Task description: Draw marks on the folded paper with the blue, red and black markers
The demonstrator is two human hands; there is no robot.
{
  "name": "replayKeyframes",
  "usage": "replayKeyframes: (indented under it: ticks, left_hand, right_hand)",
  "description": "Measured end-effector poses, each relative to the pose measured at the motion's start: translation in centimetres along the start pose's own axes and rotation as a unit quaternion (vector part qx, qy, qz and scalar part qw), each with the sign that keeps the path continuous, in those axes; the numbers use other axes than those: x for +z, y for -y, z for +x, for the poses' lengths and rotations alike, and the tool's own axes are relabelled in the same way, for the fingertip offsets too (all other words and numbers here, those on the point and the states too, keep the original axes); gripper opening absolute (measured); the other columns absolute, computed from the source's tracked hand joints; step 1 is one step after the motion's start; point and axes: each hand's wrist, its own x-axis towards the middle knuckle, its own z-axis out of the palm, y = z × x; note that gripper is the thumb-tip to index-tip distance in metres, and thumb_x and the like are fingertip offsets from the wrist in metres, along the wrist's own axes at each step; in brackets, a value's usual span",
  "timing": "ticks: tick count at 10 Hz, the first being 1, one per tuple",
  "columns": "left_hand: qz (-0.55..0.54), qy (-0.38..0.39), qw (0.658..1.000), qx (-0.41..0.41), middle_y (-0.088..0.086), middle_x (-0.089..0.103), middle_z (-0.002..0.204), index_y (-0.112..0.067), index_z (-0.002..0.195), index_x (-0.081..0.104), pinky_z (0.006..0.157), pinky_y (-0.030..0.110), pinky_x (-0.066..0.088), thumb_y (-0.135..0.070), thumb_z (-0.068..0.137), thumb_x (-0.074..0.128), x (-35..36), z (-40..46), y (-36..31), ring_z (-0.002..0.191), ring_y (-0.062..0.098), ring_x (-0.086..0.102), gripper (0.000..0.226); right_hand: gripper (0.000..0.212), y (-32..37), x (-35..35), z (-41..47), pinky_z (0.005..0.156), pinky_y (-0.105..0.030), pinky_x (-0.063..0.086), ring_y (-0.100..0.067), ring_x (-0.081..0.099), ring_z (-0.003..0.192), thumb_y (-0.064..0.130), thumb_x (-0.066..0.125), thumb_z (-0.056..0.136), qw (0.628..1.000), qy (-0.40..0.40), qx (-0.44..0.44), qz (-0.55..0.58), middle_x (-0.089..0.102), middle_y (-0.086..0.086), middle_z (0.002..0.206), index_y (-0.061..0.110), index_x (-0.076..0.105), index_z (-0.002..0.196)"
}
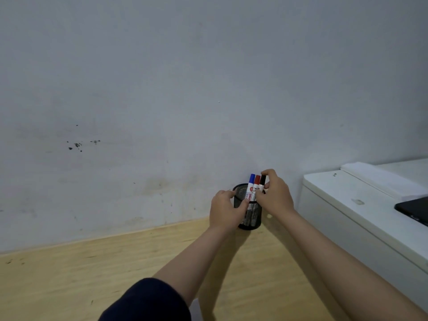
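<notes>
I see a black mesh cup standing on the wooden bench against the wall. My left hand wraps the cup's side, fingers curled around the mesh. The blue marker, red marker and black marker stand upright in it, side by side. My right hand pinches the black marker's cap between thumb and fingers.

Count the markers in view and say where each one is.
3, all upright in the mesh cup: blue marker leftmost, red marker middle, black marker rightmost, pinched by the right hand.
</notes>
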Motion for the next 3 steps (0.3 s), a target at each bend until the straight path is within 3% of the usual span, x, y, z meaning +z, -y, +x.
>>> replayKeyframes:
  ticks: [2, 3]
  left_hand:
    - [-0.005, 0.033, 0.999, -0.009, 0.012, 0.060, 0.114, -0.006, 0.113, 0.059, 0.083, 0.021, 0.036, -0.032, 0.082, 0.064, -1.4, -0.7, -1.4, 0.108, 0.022, 0.054, 0.040]
    - [-0.046, 0.018, 0.999, -0.001, 0.000, 0.057, 0.111, -0.012, 0.116, 0.057, 0.082, 0.016, 0.036, -0.031, 0.082, 0.064, -3.4, -2.9, -2.8, 0.105, 0.011, 0.051, 0.040]
  right_hand:
    - [0.064, 1.5, -1.7, -0.7, 0.079, -0.035, 0.044, -0.029, 0.054, 0.109, 0.016, 0.062, 0.081, 1.000, -0.003, 0.013, 0.005, 0.050, -0.017, 0.126, 0.021, 0.036, 0.139]
    - [0.054, 4.0, -4.4, -3.1, 0.084, -0.033, 0.045, -0.023, 0.055, 0.109, 0.016, 0.063, 0.083, 0.996, -0.042, -0.056, 0.046, 0.051, -0.009, 0.125, 0.019, 0.044, 0.134]
